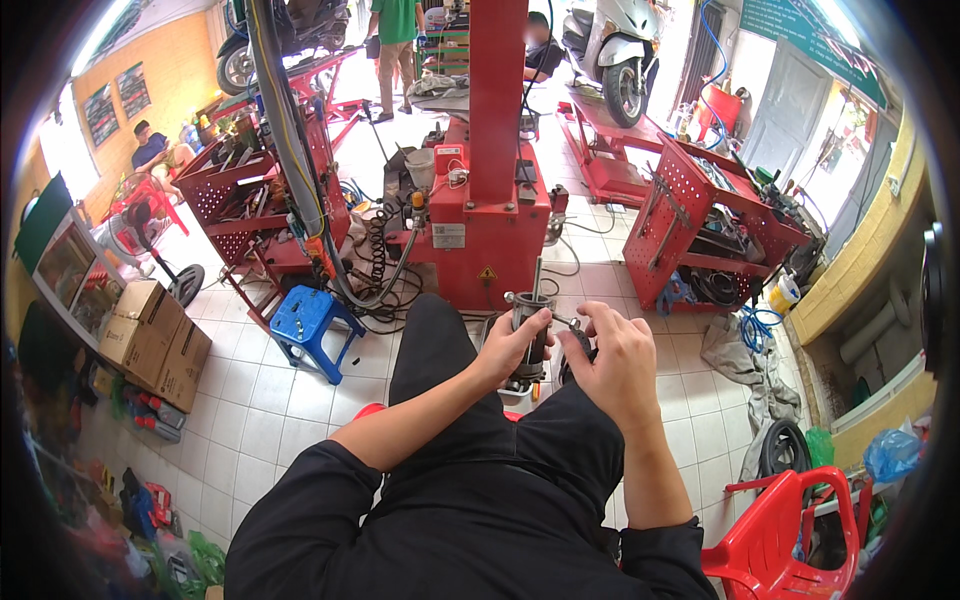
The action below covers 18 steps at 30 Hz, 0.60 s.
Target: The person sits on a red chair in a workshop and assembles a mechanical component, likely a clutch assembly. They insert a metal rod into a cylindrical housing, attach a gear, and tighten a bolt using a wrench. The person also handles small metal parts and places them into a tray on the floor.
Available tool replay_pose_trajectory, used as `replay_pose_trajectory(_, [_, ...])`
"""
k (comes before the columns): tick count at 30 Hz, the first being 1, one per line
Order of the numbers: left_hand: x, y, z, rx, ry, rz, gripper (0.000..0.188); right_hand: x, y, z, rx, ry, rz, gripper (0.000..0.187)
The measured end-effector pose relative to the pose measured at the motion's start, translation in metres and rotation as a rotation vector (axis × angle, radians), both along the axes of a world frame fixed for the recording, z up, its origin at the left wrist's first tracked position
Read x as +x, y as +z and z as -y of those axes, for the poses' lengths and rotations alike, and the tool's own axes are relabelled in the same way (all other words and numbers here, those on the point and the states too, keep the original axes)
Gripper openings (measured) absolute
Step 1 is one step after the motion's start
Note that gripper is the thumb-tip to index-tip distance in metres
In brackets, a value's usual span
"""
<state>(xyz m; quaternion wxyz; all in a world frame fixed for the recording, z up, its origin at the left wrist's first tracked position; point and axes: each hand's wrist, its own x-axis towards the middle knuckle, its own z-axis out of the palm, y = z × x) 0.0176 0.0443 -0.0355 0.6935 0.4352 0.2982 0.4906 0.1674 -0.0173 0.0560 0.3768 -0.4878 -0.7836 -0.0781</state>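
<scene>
1. Head view, landmark = the big red machine column in the middle. Just in front of it, on the near side, the left hand is closed around a dark metal cylinder part with a thin rod coming out of its top; lower end of the part is hidden behind the hands.
2. The right hand is beside it, fingers pinched on a small metal piece at the side of the cylinder; what exactly it is I cannot make out, too small. A dark round thing under the right hand is mostly covered.
3. Count: 1 blue plastic stool to the left of the column, 1 red plastic chair far right of it and nearer, cut off by the lower edge.
4. 2 red tool carts: one left of the column, one right of it; tools inside are too cluttered to count.
5. 2 cardboard boxes further left, closed, contents not visible.
6. Behind the column: 1 white scooter on a red lift; a person in a green shirt, upper part cut off.
</scene>
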Motion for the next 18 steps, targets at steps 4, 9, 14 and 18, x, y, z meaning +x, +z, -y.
replay_pose_trajectory(4, [0.001,0.0,0.0,0.006,-0.003,0.006,0.035,0.002,-0.009,-0.006,0.071,0.02,-0.008,0.017])
replay_pose_trajectory(9, [0.0,-0.002,-0.001,0.023,-0.015,-0.018,0.035,0.002,-0.006,-0.003,0.023,-0.013,0.001,0.016])
replay_pose_trajectory(14, [0.001,-0.002,-0.002,0.023,-0.007,0.012,0.035,0.002,-0.006,-0.005,0.063,0.02,-0.005,0.016])
replay_pose_trajectory(18, [0.0,-0.001,0.0,0.036,-0.011,-0.023,0.035,0.005,-0.008,-0.005,0.016,-0.009,0.033,0.015])
